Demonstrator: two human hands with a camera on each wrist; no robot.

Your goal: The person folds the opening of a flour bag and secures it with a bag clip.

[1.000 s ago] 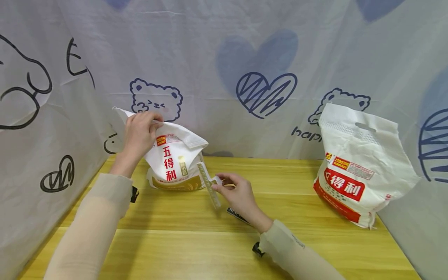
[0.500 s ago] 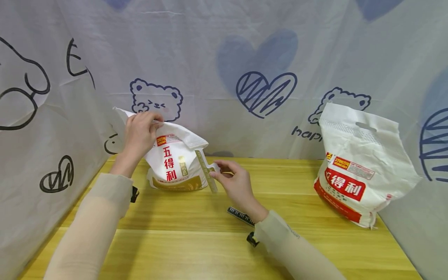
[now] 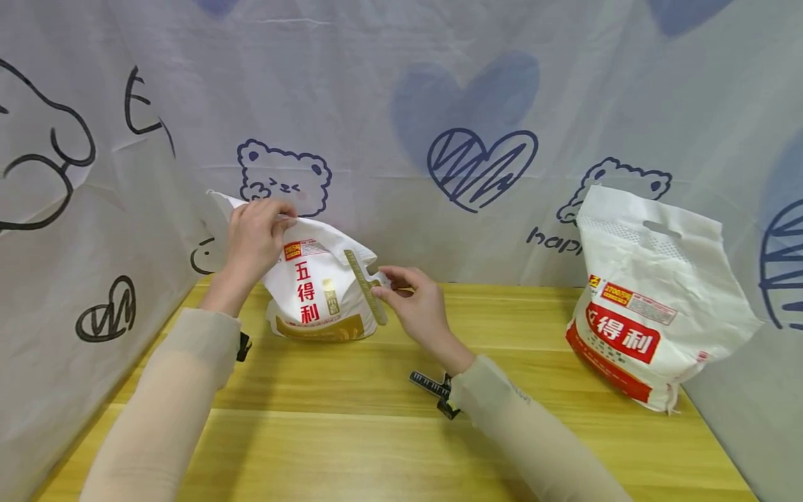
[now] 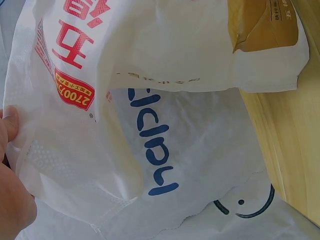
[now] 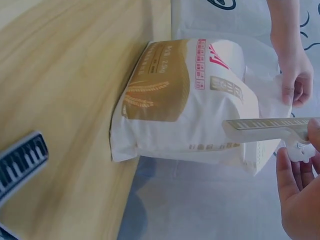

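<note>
Pinching flour bag (image 3: 316, 293) top w/ left hand (image 3: 254, 237); right hand (image 3: 414, 307) clamped on sealing clip (image 3: 366, 287) beside it.

i'm at a small screened-off recording booth, not a lived-in room. a pale grey-blue cloth backdrop printed with dark blue hearts and outlined bears (image 3: 477, 167) hangs behind and wraps round both sides, closing off everything past it. in front of me is a yellow wooden plank tabletop (image 3: 351, 446) with visible grain. on it stand only a white woven flour bag with red lettering and a gold base (image 3: 316, 296) at the left, a second white woven flour bag with a red band and a cut-out handle (image 3: 646, 293) at the right, and a black ridged sealing clip (image 3: 426, 383) lying flat between them.
</note>
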